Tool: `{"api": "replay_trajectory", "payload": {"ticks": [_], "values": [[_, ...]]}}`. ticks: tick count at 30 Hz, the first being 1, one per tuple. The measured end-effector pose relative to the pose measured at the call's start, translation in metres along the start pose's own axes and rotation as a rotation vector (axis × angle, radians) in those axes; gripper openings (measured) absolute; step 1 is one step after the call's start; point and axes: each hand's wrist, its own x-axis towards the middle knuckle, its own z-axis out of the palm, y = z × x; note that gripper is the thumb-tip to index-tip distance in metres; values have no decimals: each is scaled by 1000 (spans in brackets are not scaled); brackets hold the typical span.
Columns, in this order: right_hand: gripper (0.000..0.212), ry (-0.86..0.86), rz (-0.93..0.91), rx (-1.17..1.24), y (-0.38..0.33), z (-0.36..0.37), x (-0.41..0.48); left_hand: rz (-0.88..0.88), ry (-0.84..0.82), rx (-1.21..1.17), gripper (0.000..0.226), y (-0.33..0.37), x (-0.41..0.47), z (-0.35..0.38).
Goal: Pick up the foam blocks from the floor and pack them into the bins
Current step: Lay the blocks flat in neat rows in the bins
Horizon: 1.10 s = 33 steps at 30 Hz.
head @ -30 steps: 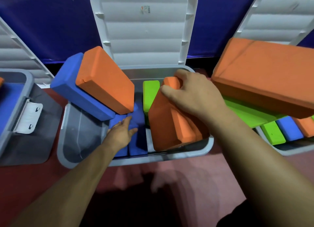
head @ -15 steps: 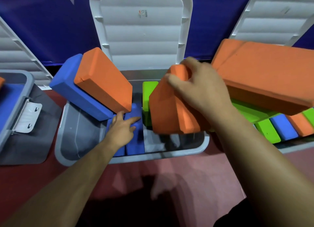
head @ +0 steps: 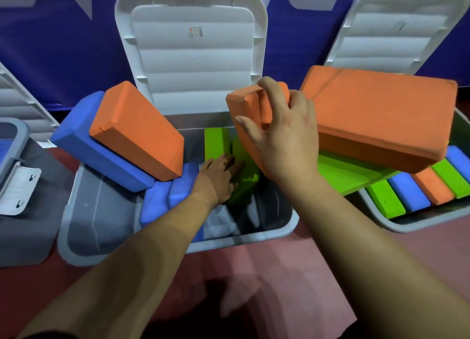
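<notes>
My right hand [head: 284,140] grips an orange foam block [head: 250,110] and holds it lifted above the right half of the middle grey bin [head: 254,239]. My left hand [head: 218,176] reaches down inside that bin and lies on a green foam block [head: 244,178], fingers spread over it; another green block [head: 216,141] stands behind. Two blue blocks [head: 165,201] stand in the bin to the left of my left hand. An orange block [head: 137,132] leans on a blue block [head: 94,150] over the bin's left rim.
The middle bin's white lid [head: 190,51] stands open at the back. On the right a second bin [head: 407,224] holds several green, blue and orange blocks, with a large orange block [head: 381,115] lying across the top. A third bin [head: 15,135] sits at the left edge. Red floor [head: 267,288] lies in front.
My right hand has lifted the orange block up out of the bin. My left hand has moved right, from the blue blocks onto the green block.
</notes>
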Motion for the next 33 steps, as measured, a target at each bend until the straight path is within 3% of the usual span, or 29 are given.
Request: {"api": "replay_trajectory", "payload": {"ticks": [3, 14, 18, 21, 24, 27, 29, 33], "values": [[57, -6, 23, -32, 1, 1, 0, -90, 54, 105, 58, -5, -7, -3], [54, -95, 46, -143, -16, -21, -3, -192, 81, 58, 55, -6, 4, -7], [55, -108, 72, -94, -16, -43, 1, -206, 52, -95, 49, -12, 22, -22], [53, -240, 121, -62, -15, -61, 3, -170, -62, -288, 54, -29, 31, -28], [50, -399, 155, -65, -8, -54, 1, -96, -167, -269, 56, -38, 41, -26], [61, -626, 203, -92, 2, -16, -11, -64, -209, -295, 41, -36, 53, -24], [69, -790, 257, -69, 5, 11, -27, -43, -211, -320, 45, -33, 56, -30], [91, -682, 371, 9, -4, 36, -50, -78, -212, -396, 44, -31, 59, -38]]}}
